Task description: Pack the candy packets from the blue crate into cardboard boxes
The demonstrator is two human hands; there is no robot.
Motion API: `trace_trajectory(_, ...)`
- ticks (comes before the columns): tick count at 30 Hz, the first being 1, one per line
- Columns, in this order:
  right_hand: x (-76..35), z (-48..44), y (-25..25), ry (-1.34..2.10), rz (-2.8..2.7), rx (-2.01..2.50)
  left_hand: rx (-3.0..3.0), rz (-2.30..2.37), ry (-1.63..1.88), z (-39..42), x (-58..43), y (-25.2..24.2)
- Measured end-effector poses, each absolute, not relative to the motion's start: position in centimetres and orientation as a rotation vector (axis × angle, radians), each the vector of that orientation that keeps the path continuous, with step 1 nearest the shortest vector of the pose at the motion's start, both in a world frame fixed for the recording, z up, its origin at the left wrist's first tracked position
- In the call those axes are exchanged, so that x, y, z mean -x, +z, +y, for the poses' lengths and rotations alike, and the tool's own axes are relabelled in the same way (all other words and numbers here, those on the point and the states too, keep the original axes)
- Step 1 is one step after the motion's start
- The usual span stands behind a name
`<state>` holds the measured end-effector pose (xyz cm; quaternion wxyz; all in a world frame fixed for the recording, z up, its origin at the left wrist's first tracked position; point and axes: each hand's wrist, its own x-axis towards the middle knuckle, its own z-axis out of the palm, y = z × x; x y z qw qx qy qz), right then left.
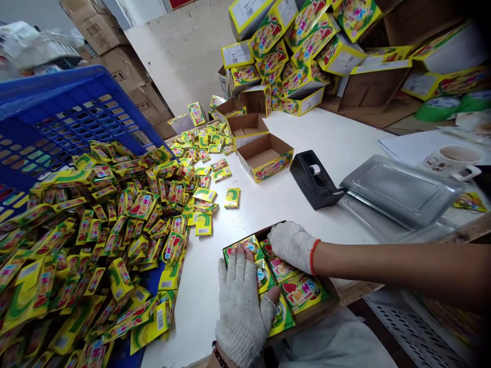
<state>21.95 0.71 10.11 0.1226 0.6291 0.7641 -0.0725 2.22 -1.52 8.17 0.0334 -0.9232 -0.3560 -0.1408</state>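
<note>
You are packing: your left hand (240, 301) lies flat, fingers spread, pressing the candy packets (303, 291) down in the open carton (330, 294) at six o'clock. Your right hand (292, 246) is curled on the packets at the far edge, gripping nothing I can make out. Next likely calls for more from the packet heap (99, 230) at nine o'clock.

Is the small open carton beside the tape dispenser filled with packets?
No: the open carton by the tape dispenser shows only its bare brown bottom.

"TUMS" legible on packet (303, 292) in tray; barcodes on loose packets (203, 225), digits too small to read.
</note>
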Motion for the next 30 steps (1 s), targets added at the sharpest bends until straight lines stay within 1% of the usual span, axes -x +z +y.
trace_trajectory(9,-21.4,1.0,8.5,-0.122,2.351,-1.665,2.866,-1.162,-0.481,-1.8,-2.3,8.3)
trace_trajectory(15,-21.7,0.0,8.1,0.015,2.354,-1.81,2.871,-1.161,-0.496,-1.8,-2.1,8.0)
trace_trajectory(17,-21.6,-0.4,7.8,0.066,2.36,-1.791,2.874,-1.168,-0.479,-1.8,-2.1,8.0)
trace_trajectory(20,-21.0,-0.8,7.5,0.094,2.354,-1.741,2.867,-1.19,-0.44,-1.9,-2.1,7.9)
trace_trajectory(24,-20.0,-1.5,7.0,0.086,2.21,-1.856,2.891,-1.206,-0.439,-2.5,-1.8,7.6)
trace_trajectory(27,-19.5,-1.7,6.1,-0.015,2.142,-1.921,2.966,-1.233,-0.557,-1.5,-1.4,7.7)
trace_trajectory(29,-19.4,-1.8,5.5,-0.035,2.152,-1.926,2.954,-1.439,-0.764,1.0,-1.0,8.1)
trace_trajectory(30,-19.3,-1.7,5.3,-0.036,2.17,-1.924,2.901,-1.648,-0.921,2.8,-0.8,8.4)
